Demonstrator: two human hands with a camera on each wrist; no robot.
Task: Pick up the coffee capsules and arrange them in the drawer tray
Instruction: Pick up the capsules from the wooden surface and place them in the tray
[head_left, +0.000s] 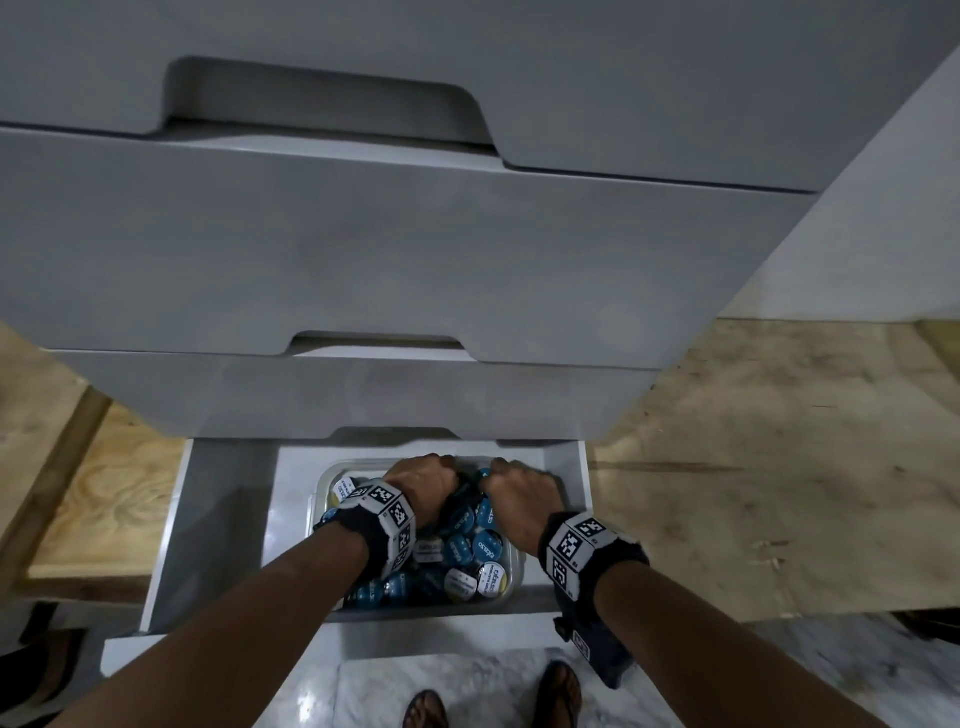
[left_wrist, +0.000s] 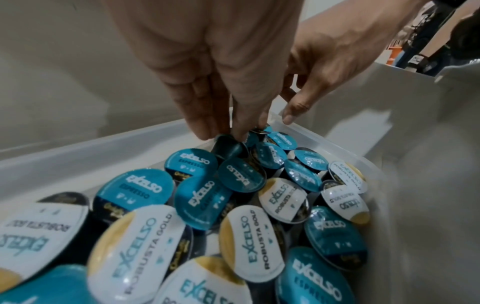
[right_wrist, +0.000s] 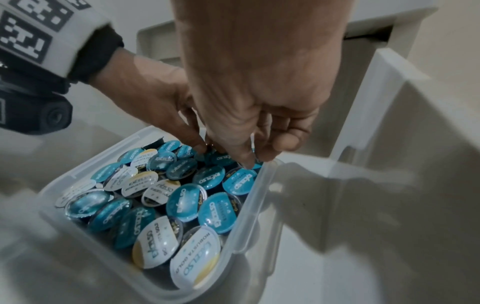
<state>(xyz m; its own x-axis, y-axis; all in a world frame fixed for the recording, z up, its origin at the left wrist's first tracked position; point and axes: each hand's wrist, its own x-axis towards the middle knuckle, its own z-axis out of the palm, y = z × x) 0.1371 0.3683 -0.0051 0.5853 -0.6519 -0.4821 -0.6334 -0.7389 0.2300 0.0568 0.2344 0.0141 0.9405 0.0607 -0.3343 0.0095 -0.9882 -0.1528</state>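
Both your hands work the far end of the tray.

Your left hand (left_wrist: 207, 67) and right hand (right_wrist: 254, 82) pinch teal-lidded round coffee capsules (left_wrist: 233, 148) at 12 o'clock in the clear plastic tray (right_wrist: 259, 205), inside the open white drawer (head_left: 218, 519); dozens lie jumbled, uncountable, lids tilted every way.

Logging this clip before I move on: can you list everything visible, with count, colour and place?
coffee capsules: many, uncounted; teal lids and white-and-gold lids; piled loosely in the container.
container: one, clear plastic; inside the open bottom drawer.
drawer: one open, pale grey; lowest of the cabinet.
closed drawers: at least three, grey; above it.
floor: brown beside the cabinet, pale marble near the feet.
sandalled feet: two, bottom edge.
left hand: fingers down among far-end capsules.
right hand: likewise, beside it.
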